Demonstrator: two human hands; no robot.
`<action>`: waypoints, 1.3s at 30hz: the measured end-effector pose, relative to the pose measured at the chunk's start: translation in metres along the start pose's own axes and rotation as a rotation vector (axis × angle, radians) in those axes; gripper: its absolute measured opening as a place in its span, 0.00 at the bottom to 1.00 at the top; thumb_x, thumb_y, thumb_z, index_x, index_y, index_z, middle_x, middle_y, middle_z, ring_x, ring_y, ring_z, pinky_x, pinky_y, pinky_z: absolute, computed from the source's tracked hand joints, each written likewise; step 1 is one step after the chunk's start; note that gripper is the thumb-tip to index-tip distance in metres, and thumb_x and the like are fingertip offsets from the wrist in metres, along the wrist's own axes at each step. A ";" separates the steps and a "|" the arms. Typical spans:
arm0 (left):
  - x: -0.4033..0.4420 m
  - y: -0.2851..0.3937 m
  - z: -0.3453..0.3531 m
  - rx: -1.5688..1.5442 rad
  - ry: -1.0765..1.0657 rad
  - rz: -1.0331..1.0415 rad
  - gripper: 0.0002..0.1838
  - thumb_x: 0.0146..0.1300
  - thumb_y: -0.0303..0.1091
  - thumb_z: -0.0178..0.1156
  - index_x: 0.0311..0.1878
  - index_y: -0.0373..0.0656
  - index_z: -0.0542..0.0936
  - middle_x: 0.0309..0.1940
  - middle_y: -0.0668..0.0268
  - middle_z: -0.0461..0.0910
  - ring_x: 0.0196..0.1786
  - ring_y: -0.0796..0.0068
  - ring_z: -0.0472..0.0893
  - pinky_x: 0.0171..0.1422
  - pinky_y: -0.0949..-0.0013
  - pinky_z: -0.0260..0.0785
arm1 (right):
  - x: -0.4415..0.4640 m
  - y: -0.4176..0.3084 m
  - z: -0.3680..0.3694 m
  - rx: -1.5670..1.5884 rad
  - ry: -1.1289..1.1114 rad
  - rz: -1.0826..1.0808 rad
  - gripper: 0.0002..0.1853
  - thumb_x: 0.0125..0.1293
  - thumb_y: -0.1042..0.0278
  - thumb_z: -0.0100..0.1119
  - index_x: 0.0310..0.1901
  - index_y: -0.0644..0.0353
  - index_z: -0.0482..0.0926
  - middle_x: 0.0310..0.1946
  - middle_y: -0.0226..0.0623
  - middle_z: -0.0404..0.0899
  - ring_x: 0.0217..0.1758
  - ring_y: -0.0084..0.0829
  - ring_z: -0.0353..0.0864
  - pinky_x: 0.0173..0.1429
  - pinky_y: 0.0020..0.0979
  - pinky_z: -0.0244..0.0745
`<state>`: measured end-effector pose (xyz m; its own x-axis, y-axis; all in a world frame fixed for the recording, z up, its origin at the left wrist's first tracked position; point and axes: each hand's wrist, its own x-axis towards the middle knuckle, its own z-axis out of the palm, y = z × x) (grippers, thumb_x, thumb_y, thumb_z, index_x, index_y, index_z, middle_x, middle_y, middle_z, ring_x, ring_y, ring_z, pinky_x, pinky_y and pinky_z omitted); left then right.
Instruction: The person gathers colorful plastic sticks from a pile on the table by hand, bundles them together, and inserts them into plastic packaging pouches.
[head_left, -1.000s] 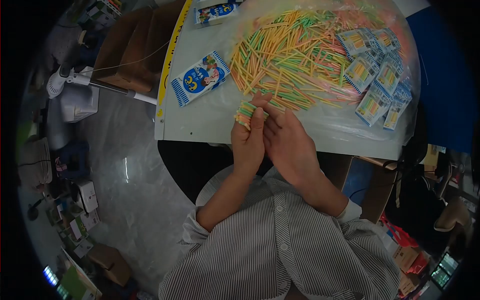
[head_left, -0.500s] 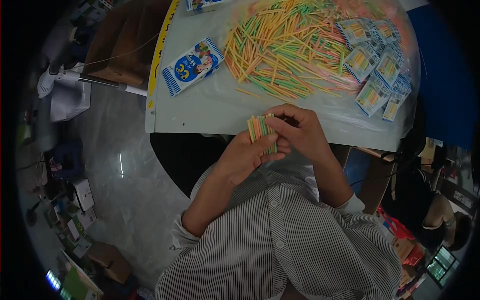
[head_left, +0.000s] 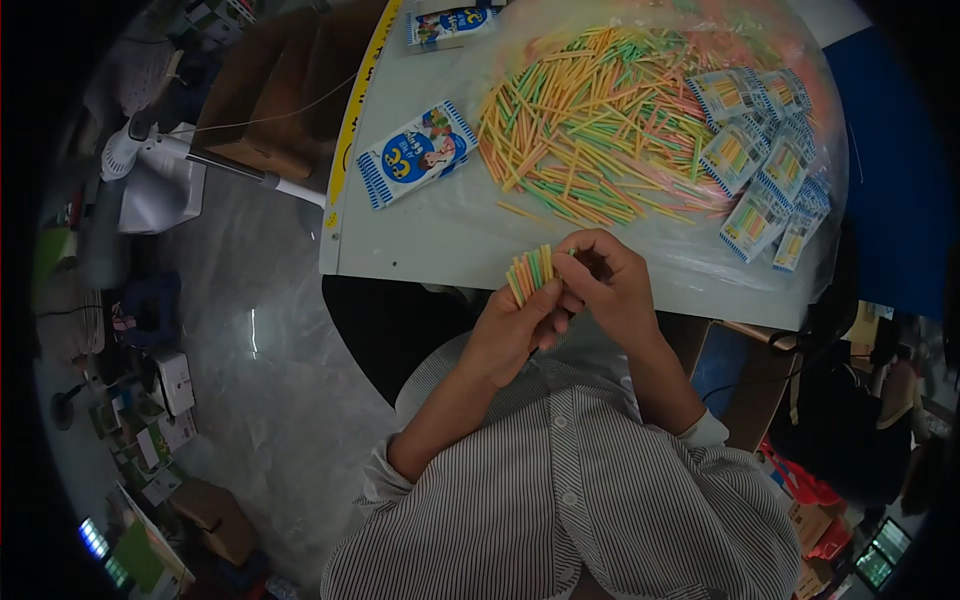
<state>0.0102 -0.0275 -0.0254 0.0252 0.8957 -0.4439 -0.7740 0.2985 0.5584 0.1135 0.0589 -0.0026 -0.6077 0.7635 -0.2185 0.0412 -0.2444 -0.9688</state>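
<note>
A bundle of pastel sticks [head_left: 530, 273] is held upright in my left hand [head_left: 505, 335], its thumb across the front. My right hand [head_left: 618, 295] touches the bundle's right side, thumb and fingers bent together; what they pinch, if anything, is too small to make out. Beyond the hands, a large pile of yellow, green and pink sticks [head_left: 590, 120] lies on clear plastic on the table [head_left: 400, 240]. Left of the pile is a blue and white packet [head_left: 418, 155]. Several small filled sachets [head_left: 755, 220] lie overlapping at its right.
Another blue and white packet [head_left: 450, 24] lies at the table's far left. Brown boxes [head_left: 270, 100] and a white pole-like device [head_left: 230, 168] stand left of the table. At the right are a blue surface [head_left: 895, 170] and a person in dark clothes [head_left: 850, 430].
From lying crosswise by the table edge, the bundle has come nearer and turned upright. My right hand went from open beside it to bent fingers at its side. The view has also shifted.
</note>
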 end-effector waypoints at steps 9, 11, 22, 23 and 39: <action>-0.003 0.004 0.001 -0.016 0.051 0.028 0.10 0.64 0.34 0.44 0.37 0.39 0.71 0.27 0.70 0.72 0.21 0.89 0.63 0.20 0.86 0.54 | 0.002 0.003 0.000 0.030 -0.059 -0.067 0.06 0.56 0.75 0.52 0.36 0.64 0.70 0.20 0.28 0.71 0.19 0.13 0.69 0.21 0.14 0.62; -0.004 0.005 -0.002 -0.016 0.025 0.026 0.09 0.64 0.34 0.44 0.38 0.39 0.71 0.28 0.70 0.71 0.21 0.89 0.62 0.21 0.87 0.53 | 0.001 0.003 0.002 0.046 -0.036 -0.093 0.07 0.56 0.76 0.52 0.37 0.64 0.69 0.21 0.28 0.71 0.19 0.13 0.69 0.21 0.15 0.62; -0.007 0.003 -0.003 0.100 -0.048 0.028 0.10 0.63 0.34 0.46 0.35 0.38 0.72 0.25 0.72 0.71 0.18 0.90 0.59 0.18 0.86 0.50 | -0.002 -0.007 0.000 0.028 -0.147 0.011 0.06 0.57 0.74 0.53 0.36 0.64 0.72 0.24 0.29 0.72 0.16 0.13 0.67 0.20 0.14 0.62; -0.006 0.001 -0.005 0.106 -0.066 0.026 0.10 0.63 0.34 0.46 0.34 0.38 0.72 0.25 0.72 0.71 0.18 0.90 0.59 0.19 0.86 0.50 | -0.002 -0.006 0.000 0.028 -0.150 0.015 0.06 0.57 0.74 0.53 0.36 0.64 0.72 0.24 0.29 0.72 0.16 0.13 0.67 0.20 0.14 0.62; -0.008 -0.002 -0.004 0.135 -0.041 0.093 0.10 0.63 0.35 0.46 0.34 0.38 0.72 0.23 0.73 0.70 0.18 0.90 0.58 0.19 0.85 0.50 | -0.004 -0.008 0.002 -0.139 -0.146 -0.100 0.07 0.55 0.75 0.53 0.37 0.63 0.72 0.26 0.28 0.68 0.18 0.12 0.66 0.22 0.15 0.61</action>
<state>0.0090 -0.0363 -0.0262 -0.0152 0.9334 -0.3586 -0.6825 0.2524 0.6859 0.1137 0.0563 0.0063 -0.7221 0.6829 -0.1109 0.0777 -0.0793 -0.9938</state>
